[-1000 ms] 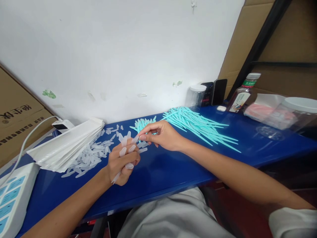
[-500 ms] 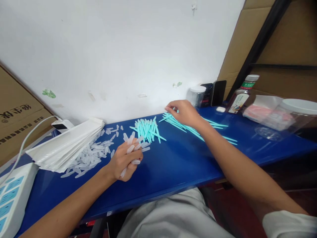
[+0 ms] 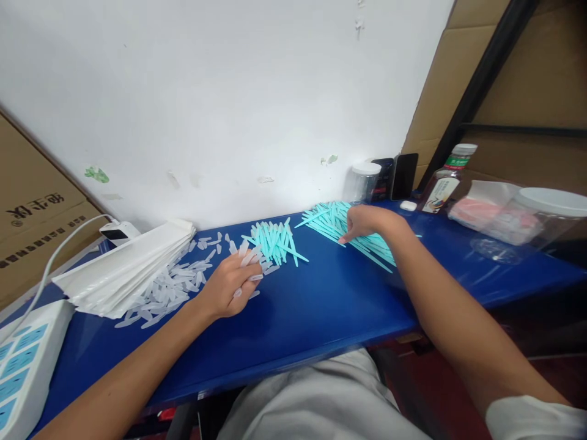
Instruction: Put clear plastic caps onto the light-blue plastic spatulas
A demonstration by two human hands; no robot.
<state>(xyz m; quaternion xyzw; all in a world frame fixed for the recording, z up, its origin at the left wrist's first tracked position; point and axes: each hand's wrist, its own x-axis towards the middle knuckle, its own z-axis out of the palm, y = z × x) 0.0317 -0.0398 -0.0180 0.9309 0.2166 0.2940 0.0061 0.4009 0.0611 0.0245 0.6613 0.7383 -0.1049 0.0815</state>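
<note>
My left hand (image 3: 228,287) is closed around several small translucent plastic caps (image 3: 251,255), whose ends stick out between the fingers. Just beyond it lies a bundle of turquoise pointed sticks (image 3: 274,243), some with translucent tips. A heap of loose translucent caps (image 3: 167,292) spreads to the left of that hand. On the right, my right hand (image 3: 367,221) reaches over a larger pile of turquoise sticks (image 3: 323,215). Its thumb and fingertips are pinched at the near end of one stick, and the palm hides part of the pile.
A stack of white plastic bags (image 3: 123,269) lies left on the blue table (image 3: 302,324), near a power strip (image 3: 32,366). Along the back right stand a clear jar (image 3: 364,183), phones (image 3: 404,177) and a bottle (image 3: 446,180). A larger jar (image 3: 550,214) sits far right.
My right hand has moved right and toward me, from the far end of the stick pile to its near edge. My left hand still grips the caps, turned slightly.
</note>
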